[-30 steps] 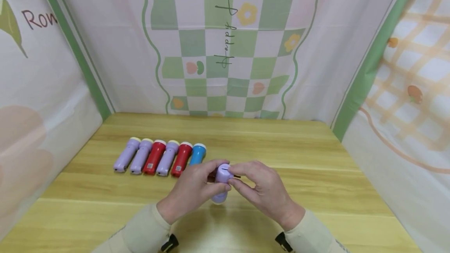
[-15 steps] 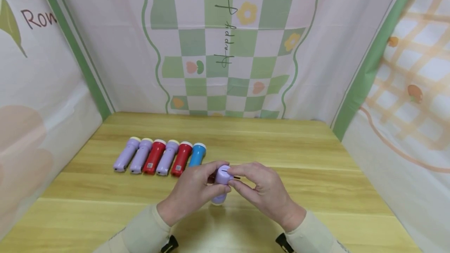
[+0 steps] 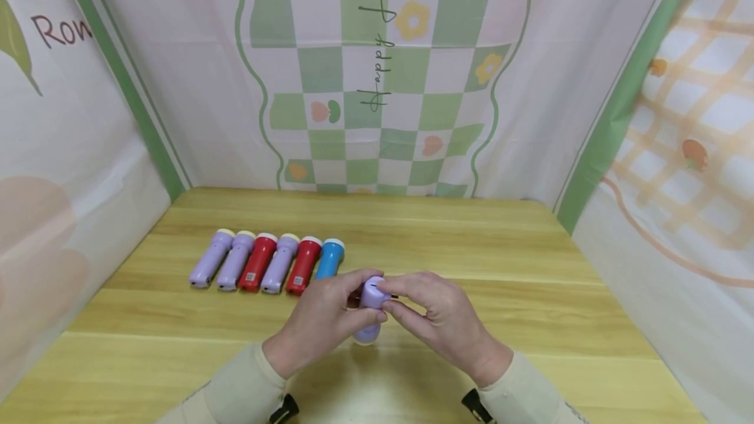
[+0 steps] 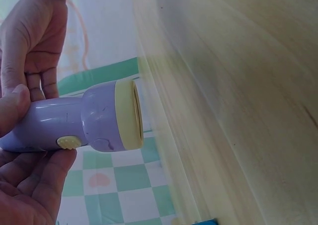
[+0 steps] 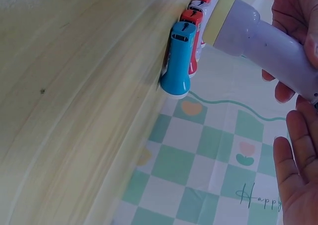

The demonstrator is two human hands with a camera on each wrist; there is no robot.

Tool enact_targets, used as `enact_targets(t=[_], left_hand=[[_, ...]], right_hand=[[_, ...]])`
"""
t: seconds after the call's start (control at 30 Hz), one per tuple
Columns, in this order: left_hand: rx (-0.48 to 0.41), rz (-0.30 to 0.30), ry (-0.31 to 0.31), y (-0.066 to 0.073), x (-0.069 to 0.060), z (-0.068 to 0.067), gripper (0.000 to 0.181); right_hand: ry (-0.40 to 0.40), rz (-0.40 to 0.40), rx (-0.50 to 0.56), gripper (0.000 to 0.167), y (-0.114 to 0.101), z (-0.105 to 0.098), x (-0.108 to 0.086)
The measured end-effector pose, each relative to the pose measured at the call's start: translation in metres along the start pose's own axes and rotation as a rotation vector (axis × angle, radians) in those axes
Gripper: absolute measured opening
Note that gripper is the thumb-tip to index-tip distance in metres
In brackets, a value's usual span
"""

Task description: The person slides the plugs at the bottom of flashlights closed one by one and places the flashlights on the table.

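Note:
A lilac flashlight [image 3: 374, 297] is held head down above the table, its tail end facing up. My left hand [image 3: 318, 317] grips its body, thumb on the near side. At the tail, thumb and index finger of my right hand [image 3: 438, 313] pinch the edge, where a small dark piece juts out between them. A dark slot shows on the tail's face. In the left wrist view the flashlight [image 4: 99, 116] has a pale yellow rim and a yellow switch [image 4: 69, 142]. Its lens end [image 5: 221, 20] appears in the right wrist view.
Several flashlights lie in a row on the wooden table [image 3: 501, 260] to the left: lilac [image 3: 211, 259], red [image 3: 258, 263] and blue [image 3: 331, 258] ones. The blue one is nearest my left hand. Printed cloth [image 3: 412, 70] hangs behind and on both sides.
Both hands stay nearly still around the flashlight. The dark piece between the right fingertips shows slightly shorter now. The row of flashlights has not moved.

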State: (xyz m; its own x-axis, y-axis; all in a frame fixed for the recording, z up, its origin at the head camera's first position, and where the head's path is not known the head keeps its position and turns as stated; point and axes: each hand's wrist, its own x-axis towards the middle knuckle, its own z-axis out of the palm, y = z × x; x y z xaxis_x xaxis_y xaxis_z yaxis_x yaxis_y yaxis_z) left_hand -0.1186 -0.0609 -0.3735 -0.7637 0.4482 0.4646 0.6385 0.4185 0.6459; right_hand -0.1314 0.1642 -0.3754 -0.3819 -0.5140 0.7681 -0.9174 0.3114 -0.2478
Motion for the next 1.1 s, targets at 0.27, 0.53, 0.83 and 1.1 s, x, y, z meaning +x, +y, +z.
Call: enact_targets(t=[0.27,0.53,0.83,1.1], left_hand=[[-0.003,0.004,-0.008,0.0002,0.0,-0.0004,0.038],[-0.023,-0.009,-0.03,0.0001,-0.0004,-0.001,0.037],[-0.025,-0.01,-0.036,-0.0004,-0.0013,-0.0009,0.039],[-0.024,-0.009,-0.035,-0.0014,-0.0017,-0.0006,0.039]], right_hand=[[-0.054,0.017,-0.016,0.027,0.0005,-0.0016,-0.0009],[-0.09,0.006,-0.016,0.03,-0.0002,-0.0021,-0.0005],[-0.131,0.032,-0.012,0.036,-0.001,-0.0015,-0.0013],[-0.14,0.037,-0.018,0.038,-0.0011,-0.0004,-0.0018]])
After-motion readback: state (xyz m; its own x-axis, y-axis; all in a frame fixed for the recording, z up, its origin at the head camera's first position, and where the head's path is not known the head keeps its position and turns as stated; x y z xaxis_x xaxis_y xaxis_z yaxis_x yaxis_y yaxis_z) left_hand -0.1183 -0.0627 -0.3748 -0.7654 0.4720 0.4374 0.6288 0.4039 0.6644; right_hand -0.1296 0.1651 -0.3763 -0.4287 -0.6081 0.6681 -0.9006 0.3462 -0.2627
